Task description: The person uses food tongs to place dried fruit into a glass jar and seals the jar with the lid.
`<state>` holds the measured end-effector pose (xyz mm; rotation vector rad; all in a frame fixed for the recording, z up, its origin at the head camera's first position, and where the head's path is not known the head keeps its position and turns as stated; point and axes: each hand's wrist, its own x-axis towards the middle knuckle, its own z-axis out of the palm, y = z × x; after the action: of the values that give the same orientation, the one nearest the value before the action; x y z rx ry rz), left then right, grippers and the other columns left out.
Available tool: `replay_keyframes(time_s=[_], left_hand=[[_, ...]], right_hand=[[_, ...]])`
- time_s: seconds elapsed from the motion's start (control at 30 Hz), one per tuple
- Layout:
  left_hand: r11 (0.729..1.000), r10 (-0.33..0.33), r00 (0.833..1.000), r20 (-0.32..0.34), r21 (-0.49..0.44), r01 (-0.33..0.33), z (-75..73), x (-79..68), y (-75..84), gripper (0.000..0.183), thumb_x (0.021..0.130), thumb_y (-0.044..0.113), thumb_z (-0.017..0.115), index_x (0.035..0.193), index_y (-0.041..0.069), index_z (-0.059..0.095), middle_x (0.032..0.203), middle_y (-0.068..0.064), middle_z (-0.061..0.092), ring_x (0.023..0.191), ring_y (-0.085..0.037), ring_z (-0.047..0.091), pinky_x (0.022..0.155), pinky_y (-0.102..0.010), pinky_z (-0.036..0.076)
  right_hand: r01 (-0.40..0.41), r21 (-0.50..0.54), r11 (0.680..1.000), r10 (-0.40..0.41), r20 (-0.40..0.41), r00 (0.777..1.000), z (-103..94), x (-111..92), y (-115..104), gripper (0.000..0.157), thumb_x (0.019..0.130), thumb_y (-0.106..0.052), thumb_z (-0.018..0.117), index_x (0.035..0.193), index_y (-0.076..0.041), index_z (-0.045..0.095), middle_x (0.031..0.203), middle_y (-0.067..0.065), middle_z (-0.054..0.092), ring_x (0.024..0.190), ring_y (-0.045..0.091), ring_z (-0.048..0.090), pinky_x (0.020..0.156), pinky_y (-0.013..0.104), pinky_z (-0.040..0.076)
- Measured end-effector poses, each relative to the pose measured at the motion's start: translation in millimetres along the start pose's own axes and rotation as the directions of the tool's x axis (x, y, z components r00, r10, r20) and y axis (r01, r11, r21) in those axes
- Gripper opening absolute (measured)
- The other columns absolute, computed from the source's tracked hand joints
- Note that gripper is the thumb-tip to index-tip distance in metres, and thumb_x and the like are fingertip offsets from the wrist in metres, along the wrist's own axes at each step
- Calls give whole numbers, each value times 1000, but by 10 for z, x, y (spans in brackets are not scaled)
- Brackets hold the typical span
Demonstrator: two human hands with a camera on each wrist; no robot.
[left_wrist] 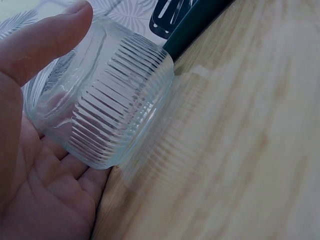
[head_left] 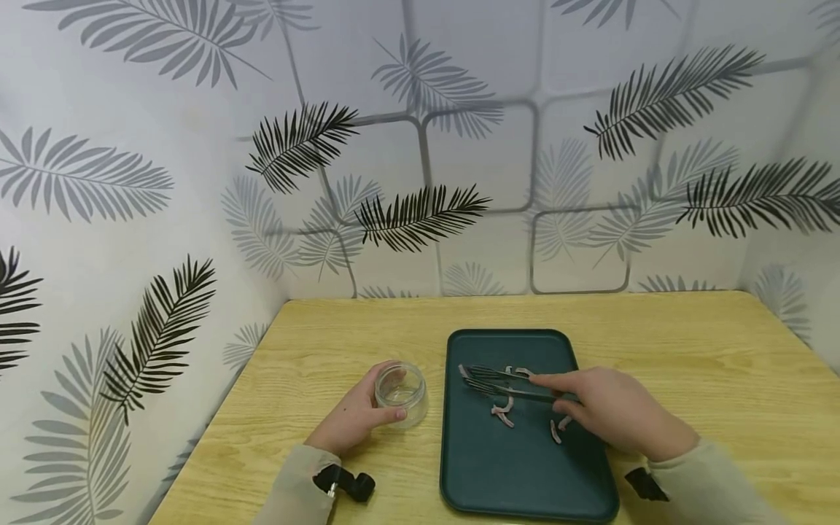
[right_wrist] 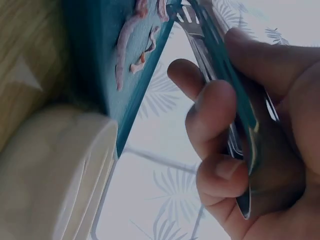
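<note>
My left hand point(head_left: 351, 421) holds a small clear glass jar point(head_left: 415, 410), thumb on the near side and fingers round the back. In the left wrist view the jar point(left_wrist: 120, 95) shows ribbed sides and stands on the table. My right hand point(head_left: 617, 410) grips metal tongs point(head_left: 525, 394) over a dark green tray point(head_left: 508, 470). The tongs' slotted ends reach the tray's upper left, where a pale pinkish strip point(head_left: 464, 372) lies at the tips; whether it is pinched, I cannot tell. Several more strips point(head_left: 502, 418) lie scattered on the tray.
A cream, rounded thing with a rim point(right_wrist: 60, 170) appears close up in the right wrist view; its kind is unclear. The wooden table point(head_left: 367, 321) meets a wall point(head_left: 479, 255) with a leaf pattern at the back. The tray's raised rim lies right of the jar.
</note>
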<state>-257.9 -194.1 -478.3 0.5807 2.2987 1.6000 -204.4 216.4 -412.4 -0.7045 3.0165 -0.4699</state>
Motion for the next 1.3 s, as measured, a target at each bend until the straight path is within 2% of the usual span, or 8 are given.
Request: replay_keyframes(time_s=[0.1,0.17,0.27,0.5,0.63,0.87,1.17,1.3], left_hand=[[1000,-1,1000,-5,1,1,0,1,-4,81,89,32,80,155,28,33,154,-2,44,140,-21,42,111,-47,33],[1000,0,1000,-5,3,0,1,1,-4,81,89,33,80,155,28,34,154,-2,44,140,-21,43,111,-47,33],[1000,0,1000,-3,1,0,0,1,-1,81,89,33,80,155,27,33,154,-2,44,139,-22,43,111,-47,33],[1000,-1,1000,-4,-2,1,-1,-5,3,81,89,33,80,155,26,33,154,-3,44,139,-22,43,111,-47,33],[1000,-7,1000,-2,-7,7,2,-8,6,81,89,32,80,155,26,34,154,-3,44,140,-22,42,112,-47,32],[1000,7,1000,3,0,-7,1,4,-1,83,90,31,79,157,21,31,156,-7,42,142,-24,40,112,-48,32],[1000,14,1000,-2,-17,-14,0,-5,-9,81,90,29,80,155,24,33,155,-4,43,142,-21,40,112,-46,32],[1000,2,1000,-4,-15,-2,3,-2,6,83,90,28,80,157,21,31,154,-7,44,140,-24,42,111,-46,33]], right_hand=[[52,-23,998,-53,-44,998,-4,-15,-43,52,92,-23,76,141,-34,62,60,-18,47,50,4,39,48,27,33],[69,-44,997,-71,-63,995,-7,-20,-63,51,91,-22,77,140,-33,64,59,-20,45,50,3,38,47,26,32],[79,-60,995,-84,-72,994,-13,-18,-65,51,91,-22,77,139,-32,64,65,-22,52,52,2,40,48,25,33],[83,-54,995,-88,-97,991,-59,-19,-51,52,93,-22,75,140,-38,62,76,-21,60,56,1,42,51,26,36],[128,-63,990,-135,-126,983,-96,-31,-81,53,93,-24,75,142,-39,60,84,-20,64,56,0,42,53,25,37],[222,-60,973,-229,-188,955,-167,11,-204,51,93,-23,74,142,-33,61,109,-10,72,66,-5,51,57,24,41],[358,-76,931,-366,-234,901,-182,184,-490,50,93,-22,75,141,-29,63,112,-9,73,75,1,64,57,23,45],[373,-67,926,-378,-232,896,-173,233,-577,50,92,-21,76,140,-30,63,112,-10,73,77,2,66,56,22,45]])
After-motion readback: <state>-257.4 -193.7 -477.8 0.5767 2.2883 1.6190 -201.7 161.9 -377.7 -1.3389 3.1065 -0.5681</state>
